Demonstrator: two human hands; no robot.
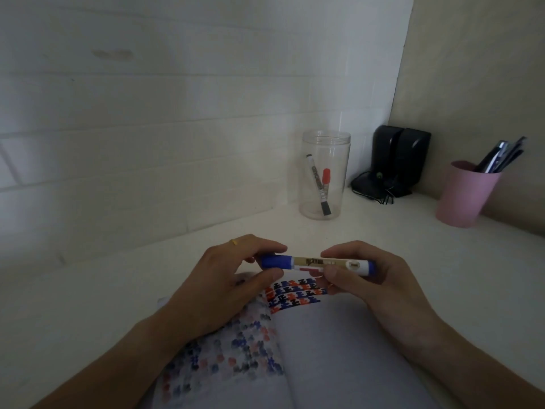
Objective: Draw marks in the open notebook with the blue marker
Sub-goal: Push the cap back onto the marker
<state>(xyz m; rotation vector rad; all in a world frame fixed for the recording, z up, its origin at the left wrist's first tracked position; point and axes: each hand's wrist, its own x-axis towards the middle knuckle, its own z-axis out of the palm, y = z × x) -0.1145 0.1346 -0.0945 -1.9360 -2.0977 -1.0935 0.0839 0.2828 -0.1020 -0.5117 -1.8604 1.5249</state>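
White desk [88, 290] under us, the open notebook [324, 349] near. We hold the blue marker [318, 262] level above its far edge: left hand [224, 287] pinching the cap [277, 261], right hand [371, 287] gripping the barrel. Light, stiff, smooth plastic; best held mid-barrel.
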